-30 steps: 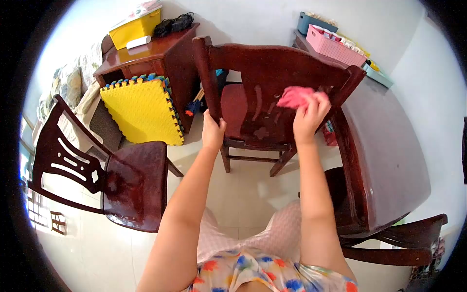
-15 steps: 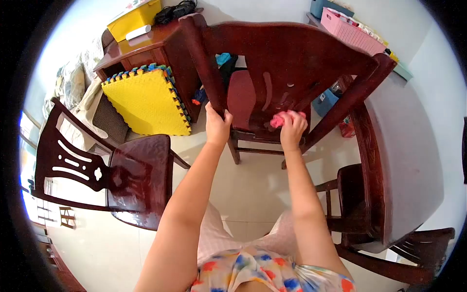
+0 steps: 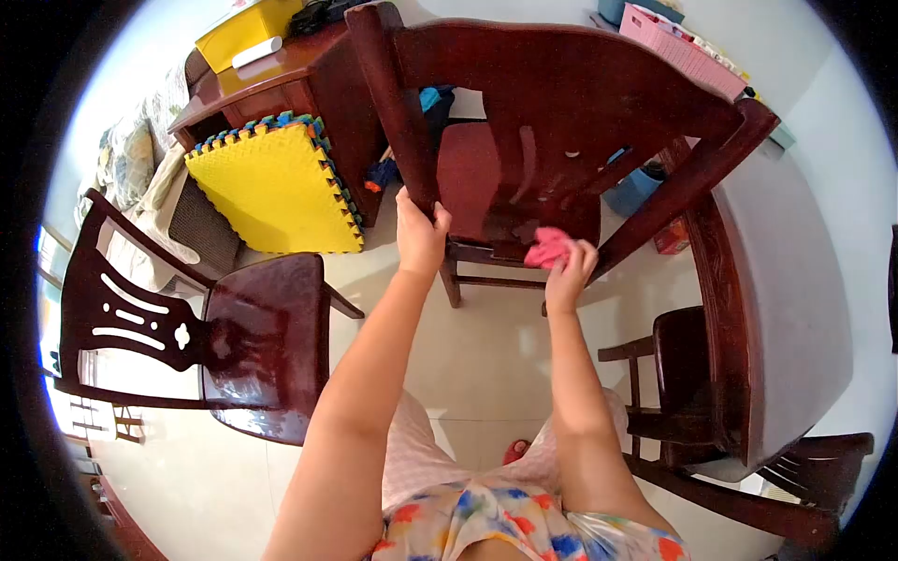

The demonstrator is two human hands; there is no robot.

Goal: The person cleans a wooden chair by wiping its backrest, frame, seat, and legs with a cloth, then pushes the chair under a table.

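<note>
In front of me stands a dark red wooden chair [image 3: 571, 84], its tall back turned toward me. My left hand [image 3: 421, 234] is wrapped round the left upright of that back, low down near the seat. A crumpled pink cloth [image 3: 547, 248] is pinched in my right hand [image 3: 572, 276], at the lower part of the chair back. Whether the cloth touches the wood I cannot tell. Part of the maroon seat [image 3: 468, 173] shows past the back's left side.
Another wooden chair [image 3: 267, 337] stands at my left. Behind it, yellow foam mats [image 3: 276, 192] lean against a wooden cabinet [image 3: 341, 103]. A table [image 3: 795, 309] with chairs tucked around it lines the right side. A pink basket [image 3: 678, 47] sits at the back right.
My right hand has moved down a little with the pink cloth. My left hand keeps its grip on the upright. The view has shifted slightly, and a red slipper shows below.
</note>
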